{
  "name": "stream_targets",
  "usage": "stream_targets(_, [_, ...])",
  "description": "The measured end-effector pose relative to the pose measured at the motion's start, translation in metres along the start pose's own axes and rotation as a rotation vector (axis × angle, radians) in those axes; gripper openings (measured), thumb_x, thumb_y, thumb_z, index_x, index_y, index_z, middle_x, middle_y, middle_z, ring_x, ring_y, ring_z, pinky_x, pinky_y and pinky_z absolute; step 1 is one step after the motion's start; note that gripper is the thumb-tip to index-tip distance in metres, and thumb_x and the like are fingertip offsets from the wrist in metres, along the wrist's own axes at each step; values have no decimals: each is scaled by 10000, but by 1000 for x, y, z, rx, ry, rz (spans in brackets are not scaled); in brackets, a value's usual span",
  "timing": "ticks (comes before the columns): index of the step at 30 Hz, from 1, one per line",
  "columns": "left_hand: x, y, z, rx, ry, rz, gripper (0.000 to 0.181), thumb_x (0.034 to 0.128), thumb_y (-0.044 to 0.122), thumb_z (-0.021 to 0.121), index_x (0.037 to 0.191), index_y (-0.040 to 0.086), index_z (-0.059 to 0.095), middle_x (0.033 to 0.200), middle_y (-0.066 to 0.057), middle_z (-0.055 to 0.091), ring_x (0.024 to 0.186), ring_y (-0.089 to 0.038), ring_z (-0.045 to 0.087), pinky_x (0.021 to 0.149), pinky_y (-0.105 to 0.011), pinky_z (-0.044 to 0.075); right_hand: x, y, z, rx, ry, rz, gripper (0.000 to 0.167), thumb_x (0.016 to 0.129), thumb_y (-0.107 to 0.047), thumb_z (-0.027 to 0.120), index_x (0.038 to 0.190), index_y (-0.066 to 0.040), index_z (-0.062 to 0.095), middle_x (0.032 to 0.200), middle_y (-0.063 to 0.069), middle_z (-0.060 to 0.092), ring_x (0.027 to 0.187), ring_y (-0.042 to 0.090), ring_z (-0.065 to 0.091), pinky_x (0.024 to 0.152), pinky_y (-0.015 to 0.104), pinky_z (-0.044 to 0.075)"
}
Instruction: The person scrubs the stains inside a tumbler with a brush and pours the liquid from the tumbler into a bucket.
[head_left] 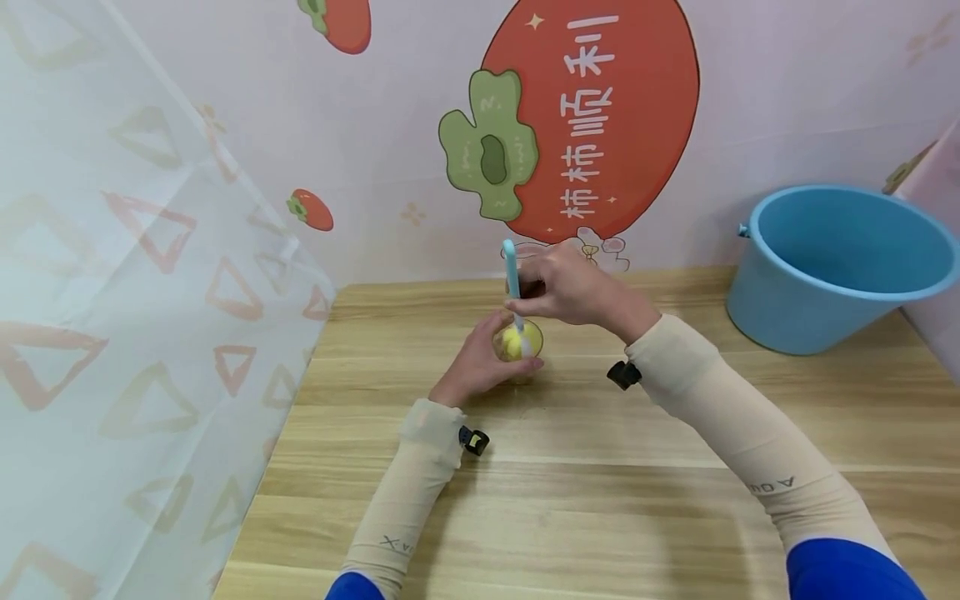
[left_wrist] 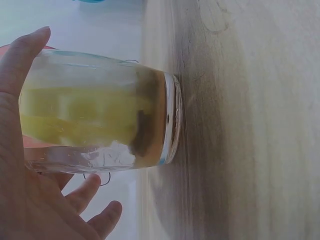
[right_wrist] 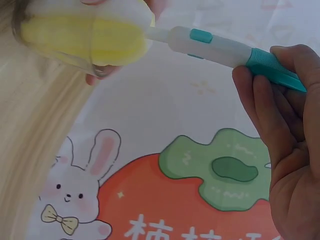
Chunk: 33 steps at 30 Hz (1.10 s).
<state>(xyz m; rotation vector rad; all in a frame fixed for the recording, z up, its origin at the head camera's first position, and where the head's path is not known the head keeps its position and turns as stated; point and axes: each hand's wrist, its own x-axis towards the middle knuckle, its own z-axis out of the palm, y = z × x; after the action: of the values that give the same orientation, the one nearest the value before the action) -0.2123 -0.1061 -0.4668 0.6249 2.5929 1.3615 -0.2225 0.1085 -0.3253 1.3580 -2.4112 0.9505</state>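
Holds a brush (right_wrist: 215,47) head down in a clear glass (left_wrist: 95,120), with the yellow sponge (right_wrist: 122,45) mostly inside, partly above the rim, and visible through the wall. Grips the glass upright in the left hand (head_left: 480,354), thumb on one side and fingers curved round the other. Rests the base on the wooden tabletop (head_left: 570,500) or just above it; hard to tell which. Pinches the white-and-teal handle in the right hand (head_left: 570,283), thumb against one side and fingertips against the other, with the light blue end pointing up. Wears beige sleeves (head_left: 750,433) over both forearms, blue cloth higher up, and a small black device (head_left: 474,441) at each wrist. Works near the far edge of the tabletop, well to the left of a light blue bucket (head_left: 795,308). Faces a pale wall covering (head_left: 390,125) printed with a large red persimmon (head_left: 645,100), white characters and a rabbit (right_wrist: 70,190), beside a triangle-patterned sheet (head_left: 165,375) on the left.
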Motion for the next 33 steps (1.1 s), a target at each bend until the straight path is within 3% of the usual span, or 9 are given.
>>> stream_targets(5, [0, -1, 1, -1, 3, -12, 822, 806, 578, 876, 1509, 378, 498, 1418, 104, 551, 1320, -202, 494, 1087, -553, 452, 2, -3, -4, -7, 10, 3, 113, 914, -125, 826, 839, -65, 767, 787, 13, 764, 740, 124, 775, 691, 309, 636])
stream_targets(13, [1, -1, 0, 0, 14, 10, 630, 814, 513, 896, 1324, 323, 579, 1188, 42, 611, 1135, -199, 557, 1013, -481, 475, 10, -16, -24, -22, 83, -3, 68, 903, -118, 830, 859, -78, 797, 769, -3, 770, 706, 92, 760, 673, 307, 625])
stream_targets(17, [1, 0, 0, 5, 10, -6, 716, 815, 522, 893, 1419, 330, 558, 1282, 76, 596, 1224, -201, 533, 1049, -512, 469, 7, -13, -20, -15, 37, 36, 84, 921, -147, 821, 871, -85, 793, 787, -7, 775, 727, 86, 766, 686, 292, 625])
stream_targets(22, [1, -2, 1, 1, 7, 1, 791, 817, 542, 884, 1497, 367, 520, 1395, 108, 567, 1329, -198, 486, 1105, -551, 444, 0, -3, -2, -1, 12, 23, 116, 919, -143, 827, 840, -71, 781, 786, 2, 763, 719, 99, 763, 677, 293, 625])
stream_targets(26, [1, -2, 2, -7, -3, -2, 777, 813, 555, 883, 1479, 398, 516, 1369, 90, 563, 1284, -197, 499, 1062, -526, 467, -2, -1, 1, -17, 10, 32, 128, 920, -147, 827, 831, -67, 782, 771, 11, 769, 709, 114, 764, 670, 313, 626])
stream_targets(33, [2, -4, 3, -20, 11, -10, 675, 804, 533, 899, 1354, 338, 559, 1244, 37, 594, 1147, -204, 570, 975, -459, 503, 8, -10, -15, -33, 70, 17, 99, 913, -138, 829, 849, -81, 781, 764, 3, 769, 709, 108, 765, 670, 317, 627])
